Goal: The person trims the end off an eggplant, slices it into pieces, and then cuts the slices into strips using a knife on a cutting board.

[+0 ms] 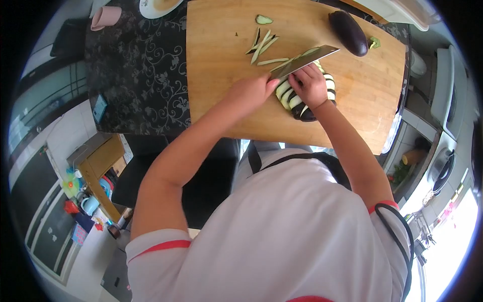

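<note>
My left hand is closed round the handle of a knife, whose wide blade points up and to the right. Under and beside the blade lies a sliced eggplant, pale with dark skin stripes. My right hand rests on it with fingers curled and pressed against the slices, close to the blade. Thin eggplant strips lie loose beyond my left hand, with a small end slice farther off. All of this is on a wooden board.
A whole dark eggplant lies at the board's far right, beside a green stem piece. On the black patterned table are a pink cup, a white plate and a blue object. My body is against the near side.
</note>
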`<move>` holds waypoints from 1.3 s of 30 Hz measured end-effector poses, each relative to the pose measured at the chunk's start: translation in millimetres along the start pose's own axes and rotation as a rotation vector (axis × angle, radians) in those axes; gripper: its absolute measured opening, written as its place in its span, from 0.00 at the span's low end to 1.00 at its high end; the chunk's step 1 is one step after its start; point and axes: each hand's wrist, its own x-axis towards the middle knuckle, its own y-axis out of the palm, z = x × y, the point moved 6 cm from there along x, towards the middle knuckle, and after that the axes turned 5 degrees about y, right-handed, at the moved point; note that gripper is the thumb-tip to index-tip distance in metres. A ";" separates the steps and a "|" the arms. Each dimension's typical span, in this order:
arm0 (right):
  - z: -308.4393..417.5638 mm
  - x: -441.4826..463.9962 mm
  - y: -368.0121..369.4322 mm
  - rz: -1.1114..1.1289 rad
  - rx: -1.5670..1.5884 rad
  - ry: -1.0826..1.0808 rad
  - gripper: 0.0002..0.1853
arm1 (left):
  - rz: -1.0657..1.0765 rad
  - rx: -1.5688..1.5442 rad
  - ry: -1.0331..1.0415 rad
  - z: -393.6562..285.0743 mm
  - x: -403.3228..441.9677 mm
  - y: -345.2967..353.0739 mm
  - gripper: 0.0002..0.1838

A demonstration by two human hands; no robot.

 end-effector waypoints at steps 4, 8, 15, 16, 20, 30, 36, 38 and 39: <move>2.6 0.3 0.4 -0.031 0.021 -0.004 0.06 | -0.136 -0.093 0.018 5.9 7.7 5.3 0.27; 1.6 -0.1 -1.9 -0.049 0.031 -0.019 0.06 | -0.301 -0.360 -0.049 28.3 10.1 -4.2 0.28; 2.8 -6.0 -11.8 -0.010 0.021 0.016 0.07 | -0.062 -0.202 0.075 -13.4 -39.3 -22.9 0.24; 1.8 -6.1 -11.1 -0.004 0.012 0.030 0.07 | -0.045 -0.170 0.070 -12.3 -41.8 -22.5 0.24; -2.1 -7.4 -4.8 0.016 0.004 0.068 0.08 | 0.028 -0.051 -0.018 -6.5 -57.0 -28.9 0.22; -4.3 -9.5 -4.3 -0.039 0.012 0.066 0.08 | -0.122 0.079 0.048 -5.4 5.3 10.0 0.23; -3.4 -8.5 -6.1 -0.094 0.029 0.051 0.08 | -0.176 -0.423 -0.073 18.5 1.3 -7.8 0.27; -2.8 -9.3 -5.2 -0.089 0.026 0.055 0.08 | -0.135 -0.302 -0.007 5.0 -10.4 -19.3 0.27; -3.3 -9.2 -5.1 -0.086 0.021 0.052 0.08 | -0.096 -0.279 0.010 -2.4 -18.4 -21.8 0.26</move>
